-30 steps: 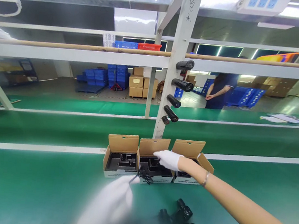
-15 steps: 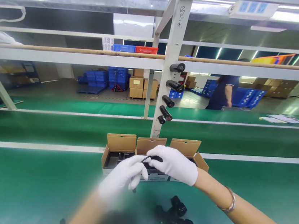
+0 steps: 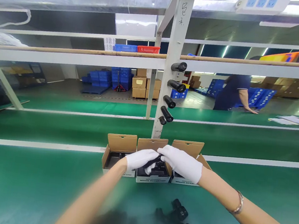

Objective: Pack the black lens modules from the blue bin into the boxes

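Note:
Three open cardboard boxes stand in a row on the green belt: the left box, the middle box and the right box. Each holds a black moulded tray. Both my hands wear white gloves and meet over the middle box. My left hand and my right hand are closed on a small black part with a thin cord, held just above the tray. Most of that part is hidden by my fingers.
A heap of black parts lies on the belt near me. A white post with several black cylinders rises behind the boxes. Across the line, a person in dark blue leans on the far table. Blue crates and cartons stand farther back.
My left hand has come up from the near belt with the corded black part and reached the middle box. My right hand has closed on the part too. The far person has shifted right.

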Demonstrator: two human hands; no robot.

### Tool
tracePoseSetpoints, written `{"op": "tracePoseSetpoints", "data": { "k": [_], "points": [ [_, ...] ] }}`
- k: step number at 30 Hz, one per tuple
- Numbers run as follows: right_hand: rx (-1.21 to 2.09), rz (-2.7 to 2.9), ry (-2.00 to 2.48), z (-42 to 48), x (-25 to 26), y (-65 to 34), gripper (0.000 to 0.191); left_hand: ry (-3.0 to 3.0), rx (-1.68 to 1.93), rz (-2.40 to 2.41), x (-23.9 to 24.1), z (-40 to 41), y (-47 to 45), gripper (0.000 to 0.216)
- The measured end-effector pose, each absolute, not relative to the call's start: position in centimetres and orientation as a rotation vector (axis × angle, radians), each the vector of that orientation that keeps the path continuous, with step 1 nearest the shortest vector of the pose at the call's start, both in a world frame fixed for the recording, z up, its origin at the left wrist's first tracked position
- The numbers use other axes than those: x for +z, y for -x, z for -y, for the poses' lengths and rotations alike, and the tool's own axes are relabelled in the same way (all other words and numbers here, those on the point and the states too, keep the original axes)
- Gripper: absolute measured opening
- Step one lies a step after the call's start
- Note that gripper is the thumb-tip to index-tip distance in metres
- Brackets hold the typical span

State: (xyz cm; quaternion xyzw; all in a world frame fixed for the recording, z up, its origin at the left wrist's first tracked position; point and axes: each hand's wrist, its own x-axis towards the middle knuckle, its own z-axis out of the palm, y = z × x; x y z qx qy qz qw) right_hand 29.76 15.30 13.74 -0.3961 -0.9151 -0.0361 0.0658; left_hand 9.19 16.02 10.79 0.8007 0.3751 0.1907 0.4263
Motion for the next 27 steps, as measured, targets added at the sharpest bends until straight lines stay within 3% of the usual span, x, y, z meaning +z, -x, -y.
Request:
{"op": "tracePoseSetpoints", "data": {
  "k": [6, 11, 15, 17, 21, 24, 27],
  "points": [
    [-0.501, 3.031, 1.519, -17.8, 10.0, -28.7, 0.017, -2.323, 0.179, -1.136, 7.8, -19.3, -9.6, 0.041],
    [-0.438, 3.191, 1.520, -19.7, 4.8, -26.7, 0.015, -2.574, -0.205, -1.330, 4.2, -19.2, -12.2, 0.026],
    [-0.257, 3.237, 1.543, -20.5, 4.2, -27.4, 0.018, -2.680, -0.401, -1.435, 2.5, -18.6, -13.5, 0.023],
    [-0.154, 3.239, 1.524, -20.6, 5.2, -28.1, 0.018, -2.704, -0.419, -1.453, 2.0, -18.7, -13.6, 0.025],
    [0.065, 3.189, 1.386, -19.7, 6.3, -28.4, 0.042, -2.739, -0.383, -1.459, 1.6, -19.2, -13.7, 0.026],
    [0.211, 3.082, 1.572, -18.8, 4.6, -27.7, 0.054, -2.777, -0.301, -1.448, 2.0, -18.9, -13.9, 0.025],
    [0.241, 2.996, 1.733, -18.4, 2.4, -27.1, 0.053, -2.845, -0.113, -1.433, 3.3, -17.3, -13.6, 0.017]
  ]
}}
